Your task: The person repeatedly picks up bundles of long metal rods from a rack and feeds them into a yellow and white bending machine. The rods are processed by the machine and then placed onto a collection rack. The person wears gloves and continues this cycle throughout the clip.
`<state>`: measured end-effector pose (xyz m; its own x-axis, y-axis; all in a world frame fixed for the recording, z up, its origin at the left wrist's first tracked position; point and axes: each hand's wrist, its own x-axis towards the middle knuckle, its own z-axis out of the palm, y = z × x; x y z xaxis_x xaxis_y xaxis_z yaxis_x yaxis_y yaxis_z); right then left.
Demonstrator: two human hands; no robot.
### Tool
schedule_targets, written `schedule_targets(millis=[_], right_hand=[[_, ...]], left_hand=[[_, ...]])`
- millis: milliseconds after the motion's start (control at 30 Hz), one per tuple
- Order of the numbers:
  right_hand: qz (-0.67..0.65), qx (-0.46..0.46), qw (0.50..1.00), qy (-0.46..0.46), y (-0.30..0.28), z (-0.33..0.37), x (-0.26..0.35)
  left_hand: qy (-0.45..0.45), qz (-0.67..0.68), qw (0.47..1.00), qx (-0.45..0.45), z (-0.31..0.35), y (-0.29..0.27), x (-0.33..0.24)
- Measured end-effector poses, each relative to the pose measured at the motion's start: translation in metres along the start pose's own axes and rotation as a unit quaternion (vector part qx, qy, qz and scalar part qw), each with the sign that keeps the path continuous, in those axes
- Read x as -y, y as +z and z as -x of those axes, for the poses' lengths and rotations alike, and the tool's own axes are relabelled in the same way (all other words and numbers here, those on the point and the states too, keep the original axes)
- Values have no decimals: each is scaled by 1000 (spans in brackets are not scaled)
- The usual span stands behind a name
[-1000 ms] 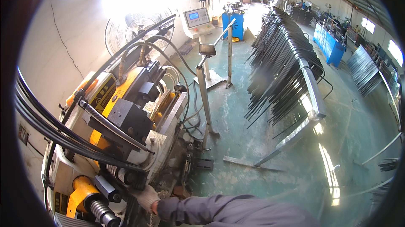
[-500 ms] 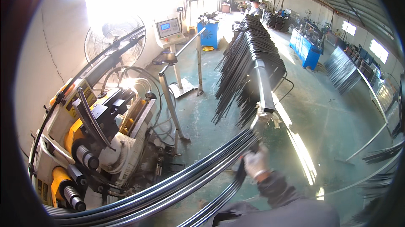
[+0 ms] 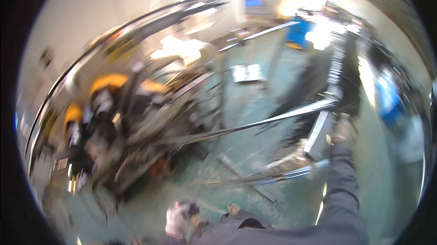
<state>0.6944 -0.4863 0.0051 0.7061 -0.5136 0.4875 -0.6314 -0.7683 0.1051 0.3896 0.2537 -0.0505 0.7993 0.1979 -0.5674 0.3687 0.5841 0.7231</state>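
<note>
My right arm reaches far forward, and my right hand (image 3: 343, 129), smeared by motion, is at the right side of a square metal beam (image 3: 318, 132). Whether its fingers grip anything cannot be made out. Long thin dark metal strips (image 3: 268, 119) run from the top of the beam down to the left, in front of a machine. A second group of strips (image 3: 291, 174) crosses below the beam's near end. My left hand (image 3: 176, 221), in a pale glove, is low by my body, with its fingers blurred.
The machine (image 3: 150, 122) with yellow parts and rollers fills the left. A control panel on a stand (image 3: 255, 6) and a blue cabinet (image 3: 298, 33) stand farther back. More dark strips (image 3: 314, 76) hang over the beam. Another blue unit (image 3: 389, 97) is at the right.
The view has swung, so the machine and beam appear shifted. My right hand has moved forward along the beam. The strips now reach over the beam, and my left hand has come into view.
</note>
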Motion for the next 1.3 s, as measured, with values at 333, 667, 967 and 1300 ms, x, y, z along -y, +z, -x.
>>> schedule_targets(millis=[333,667,967,1300], right_hand=[[-237,-172,943,-161,45,60,83],[-46,493,784,-376,86,510,159],[-289,420,539,-671,-218,770,396],[-311,287,220,-879,-521,1126,411]], left_hand=[[126,44,979,-153,81,-29,17],[356,-43,801,-479,293,-229,63],[308,-269,438,-800,561,-407,92],[76,-314,408,-854,608,-448,105]])
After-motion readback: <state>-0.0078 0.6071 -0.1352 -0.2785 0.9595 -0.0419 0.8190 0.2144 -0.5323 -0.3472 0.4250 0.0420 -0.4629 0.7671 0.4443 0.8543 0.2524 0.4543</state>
